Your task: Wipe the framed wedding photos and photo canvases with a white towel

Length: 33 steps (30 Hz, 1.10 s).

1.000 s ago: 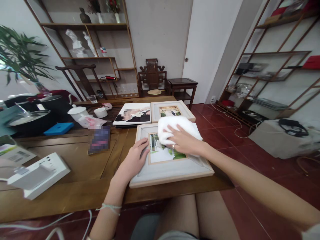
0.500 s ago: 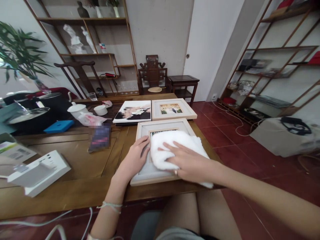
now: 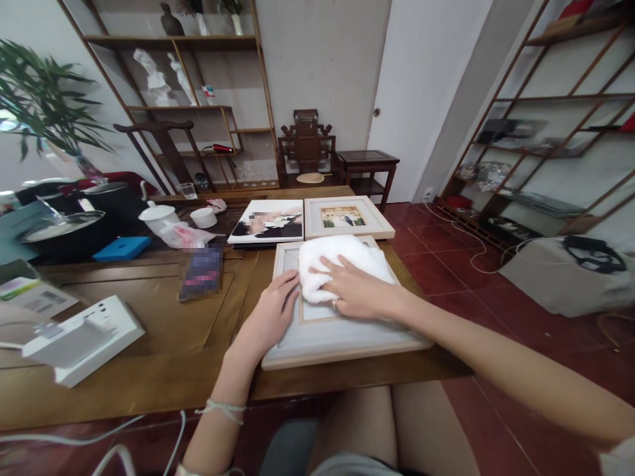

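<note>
A light wooden picture frame lies flat near the table's front edge. My right hand presses a folded white cloth onto its glass, fingers spread over the fabric. Most of the picture inside is hidden under cloth and hand. At the frame's left side rests my left hand, its fingers stretched out over the edge towards the cloth. Just behind are a second light wooden frame with a small photo and a white-edged photo panel lying on something dark.
To the left are a white box with a charger, a blue box, a dark pouch, a white teapot and a black pot. The wooden table ends close to the frame's right side.
My right hand and the cloth have moved away from me, towards the frame's far edge, uncovering its near right corner. My left hand stays on the frame's left side.
</note>
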Motion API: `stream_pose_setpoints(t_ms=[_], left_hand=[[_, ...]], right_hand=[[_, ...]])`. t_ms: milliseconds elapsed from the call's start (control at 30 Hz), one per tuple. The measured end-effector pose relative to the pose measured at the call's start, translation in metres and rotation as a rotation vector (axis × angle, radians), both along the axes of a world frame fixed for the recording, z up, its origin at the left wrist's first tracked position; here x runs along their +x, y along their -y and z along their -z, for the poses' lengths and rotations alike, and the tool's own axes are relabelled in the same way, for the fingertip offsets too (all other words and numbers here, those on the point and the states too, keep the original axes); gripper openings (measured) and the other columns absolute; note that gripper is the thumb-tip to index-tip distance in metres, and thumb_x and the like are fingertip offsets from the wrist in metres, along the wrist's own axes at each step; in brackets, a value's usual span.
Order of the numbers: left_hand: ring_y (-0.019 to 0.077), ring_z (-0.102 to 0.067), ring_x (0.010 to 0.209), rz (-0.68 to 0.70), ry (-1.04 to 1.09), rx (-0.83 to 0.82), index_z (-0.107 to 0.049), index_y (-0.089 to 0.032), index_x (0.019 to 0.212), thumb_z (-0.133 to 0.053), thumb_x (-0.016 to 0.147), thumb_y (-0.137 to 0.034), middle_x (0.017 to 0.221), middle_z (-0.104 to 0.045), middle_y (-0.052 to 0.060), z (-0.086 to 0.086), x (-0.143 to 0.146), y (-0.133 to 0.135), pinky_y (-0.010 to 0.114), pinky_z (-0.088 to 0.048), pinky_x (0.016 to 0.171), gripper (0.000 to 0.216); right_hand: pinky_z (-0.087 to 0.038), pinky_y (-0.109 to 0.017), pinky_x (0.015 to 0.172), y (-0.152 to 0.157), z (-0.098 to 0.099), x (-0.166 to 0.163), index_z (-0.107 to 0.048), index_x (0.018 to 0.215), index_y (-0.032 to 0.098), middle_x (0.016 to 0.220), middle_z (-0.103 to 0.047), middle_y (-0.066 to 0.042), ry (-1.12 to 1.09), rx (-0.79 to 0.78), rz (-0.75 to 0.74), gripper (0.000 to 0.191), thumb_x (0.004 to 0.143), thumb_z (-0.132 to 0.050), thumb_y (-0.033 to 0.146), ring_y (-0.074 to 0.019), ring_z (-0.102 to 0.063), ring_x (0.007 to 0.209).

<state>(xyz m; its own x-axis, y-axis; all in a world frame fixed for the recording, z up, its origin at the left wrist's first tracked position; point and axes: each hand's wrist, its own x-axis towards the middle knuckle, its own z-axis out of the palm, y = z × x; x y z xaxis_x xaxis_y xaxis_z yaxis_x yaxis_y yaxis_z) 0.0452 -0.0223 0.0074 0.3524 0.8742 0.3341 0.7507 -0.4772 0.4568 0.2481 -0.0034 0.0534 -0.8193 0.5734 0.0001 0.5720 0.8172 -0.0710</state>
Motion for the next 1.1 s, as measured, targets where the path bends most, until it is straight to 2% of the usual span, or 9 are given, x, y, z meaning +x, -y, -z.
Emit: stream_pose_setpoints(t_ms=[167,300,433,533,633,767,867,1033,1100], left_hand=[[0.0245,-0.047,0.124,-0.013,-0.005,0.007,-0.056,-0.007,0.121,-0.036,0.090,-0.023,0.131,-0.053,0.016,0.003,-0.001,-0.001,0.042,-0.036,0.106,0.041],[0.0246,-0.048,0.123,-0.012,0.001,0.020,-0.057,-0.009,0.120,-0.036,0.090,-0.024,0.131,-0.054,0.015,0.004,-0.001,-0.002,0.043,-0.037,0.105,0.039],[0.0239,-0.048,0.123,-0.022,0.024,0.014,-0.055,-0.009,0.121,-0.035,0.091,-0.026,0.131,-0.054,0.015,0.002,0.000,0.000,0.043,-0.036,0.106,0.041],[0.0218,-0.046,0.125,-0.016,0.075,0.041,-0.052,-0.009,0.124,-0.032,0.093,-0.029,0.133,-0.051,0.014,0.000,0.001,0.001,0.041,-0.033,0.108,0.042],[0.0204,-0.041,0.128,-0.012,0.123,0.054,-0.049,-0.010,0.127,-0.029,0.094,-0.032,0.138,-0.047,0.013,-0.003,0.001,0.004,0.039,-0.029,0.110,0.044],[0.0218,-0.038,0.130,-0.047,0.185,0.019,-0.039,-0.011,0.135,-0.024,0.095,-0.039,0.141,-0.043,0.013,-0.005,0.000,0.008,0.041,-0.028,0.110,0.052],[0.0232,-0.034,0.133,-0.043,0.206,0.021,-0.033,-0.011,0.139,-0.022,0.094,-0.044,0.143,-0.038,0.014,-0.004,-0.001,0.010,0.042,-0.026,0.110,0.057],[0.0261,-0.034,0.133,0.006,0.203,0.020,-0.038,-0.010,0.137,-0.019,0.092,-0.051,0.143,-0.039,0.015,0.000,-0.005,0.008,0.044,-0.026,0.110,0.063],[0.0271,-0.036,0.131,0.017,0.195,0.011,-0.037,-0.010,0.137,-0.019,0.092,-0.052,0.142,-0.040,0.016,0.000,-0.005,0.008,0.045,-0.027,0.109,0.065]], right_hand=[[-0.023,-0.054,0.106,0.063,-0.020,0.012,-0.064,0.107,0.010,0.141,-0.041,-0.016,0.008,-0.119,-0.039,0.035,0.076,-0.048,0.013,-0.0341,-0.025,0.133],[-0.025,-0.047,0.107,0.088,-0.034,0.026,-0.068,0.094,0.015,0.134,-0.050,-0.011,-0.033,-0.263,-0.036,0.027,0.075,-0.048,0.013,-0.0295,-0.032,0.131],[-0.027,-0.044,0.105,0.078,-0.027,0.031,-0.064,0.102,0.016,0.133,-0.051,-0.013,-0.056,-0.339,0.078,0.034,0.075,-0.045,0.011,-0.0272,-0.032,0.132],[-0.025,-0.052,0.105,0.057,-0.011,0.021,-0.060,0.112,0.016,0.140,-0.042,-0.014,-0.112,-0.211,0.212,0.036,0.082,-0.040,0.013,-0.0304,-0.025,0.134],[-0.022,-0.060,0.103,0.035,0.000,0.000,-0.057,0.118,0.015,0.145,-0.033,-0.013,-0.127,-0.090,0.281,0.040,0.082,-0.040,0.013,-0.0359,-0.019,0.135],[-0.021,-0.064,0.102,0.016,0.003,-0.031,-0.055,0.122,0.013,0.149,-0.025,-0.012,-0.074,-0.089,0.161,0.044,0.079,-0.044,0.013,-0.0379,-0.013,0.136],[-0.018,-0.068,0.102,0.017,0.003,-0.043,-0.058,0.118,0.010,0.149,-0.023,-0.014,-0.037,-0.051,0.057,0.042,0.078,-0.046,0.013,-0.0395,-0.011,0.136],[-0.028,-0.067,0.097,0.038,-0.005,-0.036,-0.067,0.099,0.006,0.137,-0.042,-0.022,0.006,-0.007,-0.106,0.029,0.080,-0.046,0.014,-0.0411,-0.023,0.132],[-0.030,-0.064,0.098,0.048,-0.010,-0.029,-0.067,0.092,0.008,0.132,-0.048,-0.021,0.017,-0.041,-0.186,0.026,0.077,-0.047,0.011,-0.0382,-0.027,0.131]])
